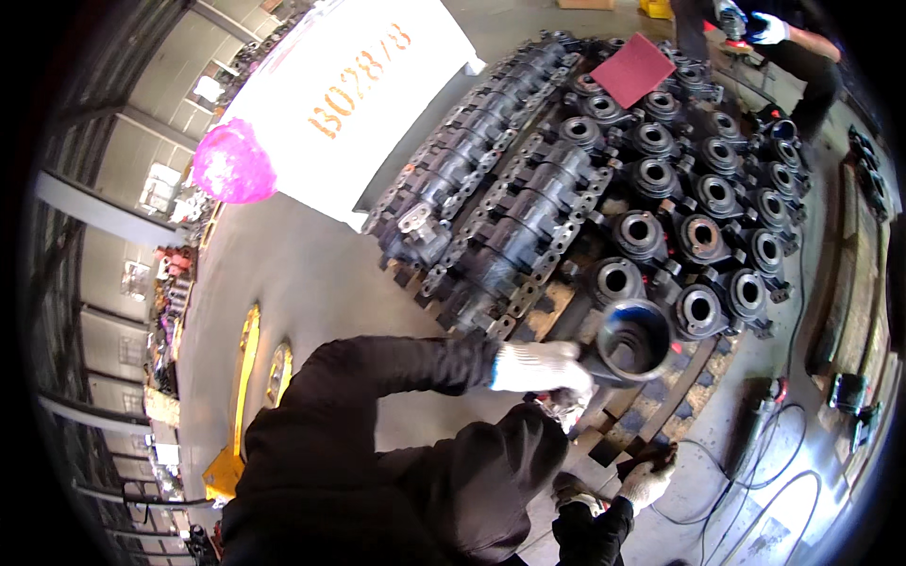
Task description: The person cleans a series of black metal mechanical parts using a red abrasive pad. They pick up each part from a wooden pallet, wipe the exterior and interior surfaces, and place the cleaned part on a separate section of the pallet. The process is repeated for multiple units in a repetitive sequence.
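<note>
Housing, dark and cup-mouthed, sits right of the frame's centre, opening turned up, perhaps so its inside stays within reach. The left hand seems to steady its left side, fingers bent toward it, their grip too blurred to tell; lower, the right hand's fingers curl round what looks like a dark piece. Farther up, smaller ring-topped castings stand upright in rows, probably for balance
</note>
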{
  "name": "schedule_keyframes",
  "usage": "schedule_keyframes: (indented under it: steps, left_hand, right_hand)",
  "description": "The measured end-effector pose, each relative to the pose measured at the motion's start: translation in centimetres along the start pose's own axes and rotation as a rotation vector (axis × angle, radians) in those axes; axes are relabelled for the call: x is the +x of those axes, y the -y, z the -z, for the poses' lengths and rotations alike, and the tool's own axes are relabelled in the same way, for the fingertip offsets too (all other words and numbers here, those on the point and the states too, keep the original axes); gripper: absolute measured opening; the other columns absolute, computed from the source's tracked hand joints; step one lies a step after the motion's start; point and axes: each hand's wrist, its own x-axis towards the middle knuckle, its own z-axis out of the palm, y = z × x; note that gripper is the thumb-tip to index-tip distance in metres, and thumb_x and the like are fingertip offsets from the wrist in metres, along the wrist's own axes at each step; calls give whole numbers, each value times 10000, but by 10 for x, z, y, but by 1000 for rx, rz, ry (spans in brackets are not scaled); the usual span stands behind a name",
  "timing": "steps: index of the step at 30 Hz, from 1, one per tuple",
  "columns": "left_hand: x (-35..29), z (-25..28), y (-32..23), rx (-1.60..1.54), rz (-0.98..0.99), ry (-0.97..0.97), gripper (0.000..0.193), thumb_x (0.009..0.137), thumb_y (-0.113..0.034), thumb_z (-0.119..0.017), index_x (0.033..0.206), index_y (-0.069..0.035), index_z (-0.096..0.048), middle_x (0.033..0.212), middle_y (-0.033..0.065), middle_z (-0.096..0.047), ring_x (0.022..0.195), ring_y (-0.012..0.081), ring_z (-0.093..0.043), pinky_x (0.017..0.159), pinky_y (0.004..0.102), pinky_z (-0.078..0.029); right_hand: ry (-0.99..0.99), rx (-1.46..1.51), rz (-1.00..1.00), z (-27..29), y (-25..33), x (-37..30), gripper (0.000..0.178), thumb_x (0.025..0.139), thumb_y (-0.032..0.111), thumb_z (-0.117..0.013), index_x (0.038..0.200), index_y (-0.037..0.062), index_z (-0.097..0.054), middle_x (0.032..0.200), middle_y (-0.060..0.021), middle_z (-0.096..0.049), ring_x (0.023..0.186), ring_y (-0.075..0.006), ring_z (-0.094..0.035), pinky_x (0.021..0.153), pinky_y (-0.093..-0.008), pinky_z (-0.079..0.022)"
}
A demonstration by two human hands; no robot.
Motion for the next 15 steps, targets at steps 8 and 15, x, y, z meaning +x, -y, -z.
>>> schedule_keyframes:
  steps: [8,15]
  left_hand:
    - [-72,-43,44,-1055,518,-316,175,959,-68,-583,925,-14,-746,881,53,-736,845,187,-686,791,326,-540]
    - [-41,-30,9,-1126,585,-279,301,845,0,-613,1121,116,-647,989,177,-724,883,282,-710,833,375,-571]
  right_hand:
    - [-84,-20,144,25,30,5,353,840,158,-691,1176,55,-706,983,-264,-741,948,-503,-703,851,-558,-568]
    - [-12,528,-71,25,70,1,555,943,170,-749,1452,55,-557,1194,-224,-729,1100,-296,-715,965,-398,-557]
